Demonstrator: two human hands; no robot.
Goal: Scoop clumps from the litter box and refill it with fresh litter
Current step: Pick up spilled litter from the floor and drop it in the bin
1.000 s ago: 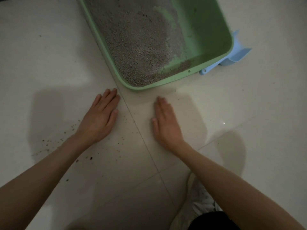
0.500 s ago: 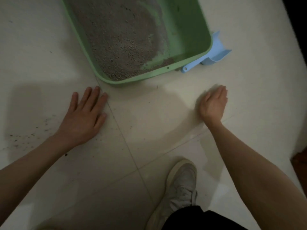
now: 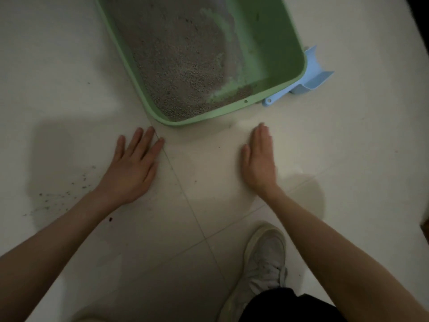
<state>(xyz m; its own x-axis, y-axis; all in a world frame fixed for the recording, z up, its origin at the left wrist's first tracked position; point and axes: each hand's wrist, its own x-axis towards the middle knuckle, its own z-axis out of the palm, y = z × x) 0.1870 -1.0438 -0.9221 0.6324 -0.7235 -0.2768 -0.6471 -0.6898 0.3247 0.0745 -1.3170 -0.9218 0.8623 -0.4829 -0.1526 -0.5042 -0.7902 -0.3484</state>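
Observation:
A green litter box (image 3: 209, 115) lies on the white tiled floor at the top, with grey litter (image 3: 181, 61) heaped in its left part and bare green bottom on the right. A light blue scoop (image 3: 308, 80) rests on the floor against the box's right corner. My left hand (image 3: 132, 168) lies flat on the floor, fingers spread, just below the box's near corner. My right hand (image 3: 260, 159) is flat on the floor, fingers together and slightly blurred, in front of the box's near rim. Neither hand holds anything.
Scattered dark litter grains (image 3: 62, 194) speckle the floor left of my left arm. My white shoe (image 3: 264, 259) stands on the tiles at the bottom, beside my right forearm. A dark edge (image 3: 417, 24) borders the floor at the far right.
My right hand has swept back left across the floor from near the scoop toward the middle. My left hand has stayed flat in place.

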